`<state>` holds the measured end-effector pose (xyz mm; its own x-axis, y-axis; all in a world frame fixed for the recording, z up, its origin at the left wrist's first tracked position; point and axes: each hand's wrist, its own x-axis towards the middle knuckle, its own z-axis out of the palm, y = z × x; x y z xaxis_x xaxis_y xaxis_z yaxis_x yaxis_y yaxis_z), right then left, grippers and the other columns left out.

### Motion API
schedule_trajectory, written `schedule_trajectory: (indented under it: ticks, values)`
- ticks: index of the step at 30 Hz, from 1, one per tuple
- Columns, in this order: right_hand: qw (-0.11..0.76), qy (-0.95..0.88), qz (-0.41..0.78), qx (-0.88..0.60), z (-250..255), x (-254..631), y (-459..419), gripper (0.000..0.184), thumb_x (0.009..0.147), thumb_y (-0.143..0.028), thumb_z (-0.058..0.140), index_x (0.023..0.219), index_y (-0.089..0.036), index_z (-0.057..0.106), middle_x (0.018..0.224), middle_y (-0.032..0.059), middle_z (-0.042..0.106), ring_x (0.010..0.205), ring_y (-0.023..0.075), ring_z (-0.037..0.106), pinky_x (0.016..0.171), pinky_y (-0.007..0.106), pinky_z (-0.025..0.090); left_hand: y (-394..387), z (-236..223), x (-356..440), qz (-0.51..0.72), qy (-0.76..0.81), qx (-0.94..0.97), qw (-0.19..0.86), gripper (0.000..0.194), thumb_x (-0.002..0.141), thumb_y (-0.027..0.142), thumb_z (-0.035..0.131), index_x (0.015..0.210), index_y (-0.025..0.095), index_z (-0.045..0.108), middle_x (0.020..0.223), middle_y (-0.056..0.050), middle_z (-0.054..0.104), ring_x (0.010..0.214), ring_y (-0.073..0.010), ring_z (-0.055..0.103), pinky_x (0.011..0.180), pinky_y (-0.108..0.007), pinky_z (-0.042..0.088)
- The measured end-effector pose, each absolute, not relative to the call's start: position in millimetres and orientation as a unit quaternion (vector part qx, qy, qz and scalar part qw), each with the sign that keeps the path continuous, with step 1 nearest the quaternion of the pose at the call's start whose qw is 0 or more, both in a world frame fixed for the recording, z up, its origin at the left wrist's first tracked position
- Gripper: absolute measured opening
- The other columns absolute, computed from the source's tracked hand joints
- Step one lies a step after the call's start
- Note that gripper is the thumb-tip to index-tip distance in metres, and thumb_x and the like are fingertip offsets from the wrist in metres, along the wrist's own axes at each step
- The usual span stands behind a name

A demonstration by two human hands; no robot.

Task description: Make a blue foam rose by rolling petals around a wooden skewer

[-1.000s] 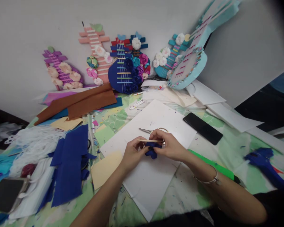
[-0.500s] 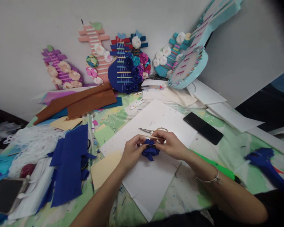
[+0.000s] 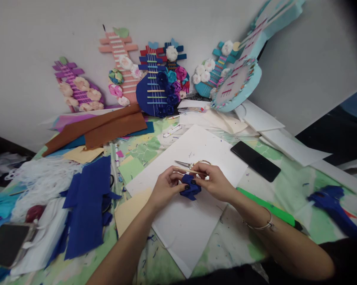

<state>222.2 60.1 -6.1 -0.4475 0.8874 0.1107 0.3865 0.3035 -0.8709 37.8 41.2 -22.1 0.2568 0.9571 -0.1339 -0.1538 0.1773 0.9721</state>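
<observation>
A small folded blue crepe-paper flower (image 3: 191,191) is pinched between both hands above a white sheet (image 3: 186,241). My left hand (image 3: 166,187) grips its left side with thumb and fingers. My right hand (image 3: 216,183) holds the flower's right side. A thin wooden stick (image 3: 187,170) runs across above the flower, its right end among my right fingers. Just beyond the hands lie scissors (image 3: 183,163) on the sheet, their handles partly hidden by my right hand.
Blue crepe paper (image 3: 88,206) and tangled white cord (image 3: 43,178) lie at the left. A black phone (image 3: 255,160), a green utility knife (image 3: 267,206) and a blue glue gun (image 3: 328,198) are at the right. Decorated guitar shapes (image 3: 151,89) lean on the back wall.
The blue flower has turned slightly and shifted a little to the right in my fingers. My left fingers have moved slightly up towards the stick. The rest looks unchanged.
</observation>
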Motion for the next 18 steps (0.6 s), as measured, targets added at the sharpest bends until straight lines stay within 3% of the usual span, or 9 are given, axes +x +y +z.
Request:
schedule_trajectory:
  ticks: [9, 13, 18]
  values:
    - [0.312, -0.749, 0.393, -0.433, -5.6, 222.3, 59.6, 0.012, 0.073, -0.011, 0.055, 0.081, -0.018, 0.058, 0.072, -0.0020, 0.053, 0.062, 0.0102, 0.041, 0.059, 0.023, 0.033, 40.9, -20.6, 37.0, 0.449, 0.490, 0.502, 0.554, 0.018, 0.059, 0.018, 0.077, 0.072, 0.013, 0.065, 0.061, 0.000, 0.063, 0.057, -0.0107, 0.055, 0.055, -0.021, 0.043]
    - [0.298, -0.789, 0.345, -0.413, -4.3, 220.3, 57.8, 0.011, 0.076, -0.010, 0.052, 0.082, -0.019, 0.057, 0.070, -0.0018, 0.053, 0.063, 0.0109, 0.044, 0.059, 0.023, 0.034, 40.6, -22.1, 36.2, 0.453, 0.476, 0.535, 0.531, 0.016, 0.065, 0.023, 0.073, 0.078, 0.014, 0.070, 0.073, -0.004, 0.068, 0.065, -0.0134, 0.058, 0.062, -0.023, 0.046]
    - [0.293, -0.853, 0.230, -0.364, -3.1, 222.6, 59.4, 0.017, 0.087, -0.016, 0.045, 0.098, -0.017, 0.058, 0.089, 0.0066, 0.061, 0.083, 0.0163, 0.053, 0.075, 0.029, 0.040, 40.5, -22.7, 35.6, 0.452, 0.504, 0.521, 0.520, 0.020, 0.067, 0.026, 0.071, 0.083, 0.014, 0.068, 0.070, -0.004, 0.067, 0.064, -0.0139, 0.060, 0.061, -0.023, 0.046]
